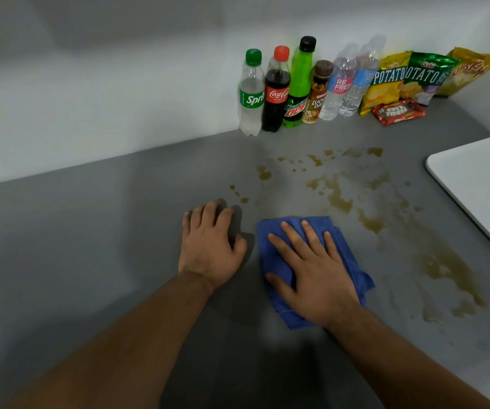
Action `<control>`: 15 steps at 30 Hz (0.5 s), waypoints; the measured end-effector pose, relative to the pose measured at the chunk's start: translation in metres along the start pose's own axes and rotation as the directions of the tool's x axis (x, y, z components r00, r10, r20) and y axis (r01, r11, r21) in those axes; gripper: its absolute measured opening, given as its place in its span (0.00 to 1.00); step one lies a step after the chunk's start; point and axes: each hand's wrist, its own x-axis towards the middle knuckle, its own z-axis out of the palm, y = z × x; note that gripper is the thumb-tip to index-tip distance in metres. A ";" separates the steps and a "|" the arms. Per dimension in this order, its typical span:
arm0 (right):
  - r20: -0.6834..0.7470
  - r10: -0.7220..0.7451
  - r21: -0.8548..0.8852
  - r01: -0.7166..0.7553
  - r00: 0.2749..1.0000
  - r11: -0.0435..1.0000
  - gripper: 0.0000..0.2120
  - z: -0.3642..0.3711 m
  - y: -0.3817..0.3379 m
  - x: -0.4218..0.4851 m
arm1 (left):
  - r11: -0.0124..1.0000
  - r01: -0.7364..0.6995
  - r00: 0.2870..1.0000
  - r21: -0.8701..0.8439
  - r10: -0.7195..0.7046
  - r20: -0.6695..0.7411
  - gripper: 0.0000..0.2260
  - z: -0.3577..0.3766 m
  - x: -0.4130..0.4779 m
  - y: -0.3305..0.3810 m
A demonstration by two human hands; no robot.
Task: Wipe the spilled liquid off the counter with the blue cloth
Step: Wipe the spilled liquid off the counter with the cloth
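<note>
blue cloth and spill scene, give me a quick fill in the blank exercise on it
1. The blue cloth lies flat under the ____ hand.
2. The left hand rests on the bare ____.
3. The spilled liquid looks ____ in colour.
4. The Sprite bottle has a ____ cap.

Missing words: right; counter; brown; green

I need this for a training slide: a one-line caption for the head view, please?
Right hand presses blue cloth flat beside brown spill on grey counter.

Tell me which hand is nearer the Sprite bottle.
Left. The left hand rests on the counter below the Sprite bottle; the right hand presses the blue cloth, farther away.
</note>
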 end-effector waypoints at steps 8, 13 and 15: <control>-0.011 0.148 0.012 -0.147 0.989 0.989 0.38 -0.008 0.008 0.045 | 1.000 -0.005 0.998 0.030 0.003 0.061 0.29 -0.005 0.048 -0.024; 0.041 0.101 -0.014 -0.101 0.994 0.995 0.36 -0.008 -0.014 0.073 | 1.000 0.002 0.999 -0.002 -0.002 0.037 0.28 -0.003 0.047 -0.022; 0.054 0.002 -0.007 -0.002 0.999 1.000 0.35 -0.008 -0.021 0.069 | 1.000 0.006 1.000 -0.027 -0.006 0.030 0.28 -0.004 0.047 -0.023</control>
